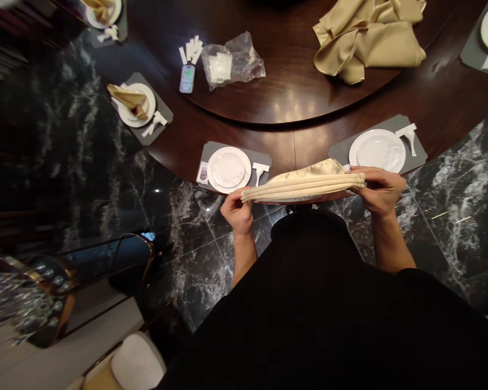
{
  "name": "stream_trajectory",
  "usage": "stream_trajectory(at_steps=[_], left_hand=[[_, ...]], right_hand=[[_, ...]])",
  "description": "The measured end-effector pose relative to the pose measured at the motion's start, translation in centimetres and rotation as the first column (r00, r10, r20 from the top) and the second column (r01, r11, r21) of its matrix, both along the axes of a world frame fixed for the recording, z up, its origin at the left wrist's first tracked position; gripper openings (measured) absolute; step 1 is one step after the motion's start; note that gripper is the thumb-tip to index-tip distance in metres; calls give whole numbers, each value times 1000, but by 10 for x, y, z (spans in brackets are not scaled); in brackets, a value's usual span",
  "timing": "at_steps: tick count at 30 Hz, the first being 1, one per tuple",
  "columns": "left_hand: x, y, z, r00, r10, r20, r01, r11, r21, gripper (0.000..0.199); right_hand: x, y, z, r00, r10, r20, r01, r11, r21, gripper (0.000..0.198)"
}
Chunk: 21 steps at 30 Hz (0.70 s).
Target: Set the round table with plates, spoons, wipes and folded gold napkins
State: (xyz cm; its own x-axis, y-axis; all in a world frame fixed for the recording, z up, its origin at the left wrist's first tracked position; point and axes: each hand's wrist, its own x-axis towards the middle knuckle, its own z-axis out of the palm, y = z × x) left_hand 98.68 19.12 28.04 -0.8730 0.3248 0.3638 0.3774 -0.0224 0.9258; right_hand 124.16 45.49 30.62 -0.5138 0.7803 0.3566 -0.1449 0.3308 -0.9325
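While left grip [239, 212], right grip [382, 189] hold napkin [303, 185] | plates [228, 169], phone [187, 79] lie beyond

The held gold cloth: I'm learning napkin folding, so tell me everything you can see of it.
The gold cloth looks satiny, gathered into narrow lengthwise pleats, a shiny flap rising behind them. It stretches along the near edge of the table; the left hand pinches one end, the right hand the other. Table contact is unclear.

Cloth [305, 187] partly hides fingers [377, 175]; left-edge items [28, 303] blurred, perhaps glassware.
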Motion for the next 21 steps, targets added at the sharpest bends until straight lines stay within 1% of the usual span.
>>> stream_trajectory(at_steps=[2,4,6,7,9,11,14,16,18,19,21], left_hand=[[3,-1,-4,1000,-31,-2,31,999,-14,58],[4,-3,-12,998,-58,12,58,998,-20,51],[-1,0,-29,995,-75,58,78,996,-48,46],[-6,4,-41,991,-86,100,93,993,-76,45],[-21,20,-72,971,-108,211,141,980,-144,48],[-40,41,-110,940,-124,318,192,962,-192,49],[-56,64,-169,913,-154,377,234,956,-177,44],[-51,66,-205,901,-134,413,236,950,-205,39],[-34,59,-236,876,-68,477,234,926,-297,32],[-24,54,-251,861,-32,508,241,904,-353,27],[-5,44,-275,833,28,552,278,842,-462,18]], right_hand=[[3,-4,-11,999,-44,3,44,999,-27,41],[6,-5,-27,998,-59,7,60,995,-79,46],[5,0,-48,999,-42,34,47,987,-152,53],[2,6,-62,998,-25,59,36,981,-189,56],[-11,24,-94,993,8,116,22,968,-251,60],[-27,46,-131,987,18,159,29,958,-286,60],[-42,67,-189,980,15,199,49,949,-311,56],[-40,65,-224,966,23,258,68,939,-338,52],[-30,52,-257,930,47,365,100,922,-374,50],[-24,44,-272,902,63,428,120,914,-388,49],[-14,27,-300,838,94,537,156,903,-401,49]])
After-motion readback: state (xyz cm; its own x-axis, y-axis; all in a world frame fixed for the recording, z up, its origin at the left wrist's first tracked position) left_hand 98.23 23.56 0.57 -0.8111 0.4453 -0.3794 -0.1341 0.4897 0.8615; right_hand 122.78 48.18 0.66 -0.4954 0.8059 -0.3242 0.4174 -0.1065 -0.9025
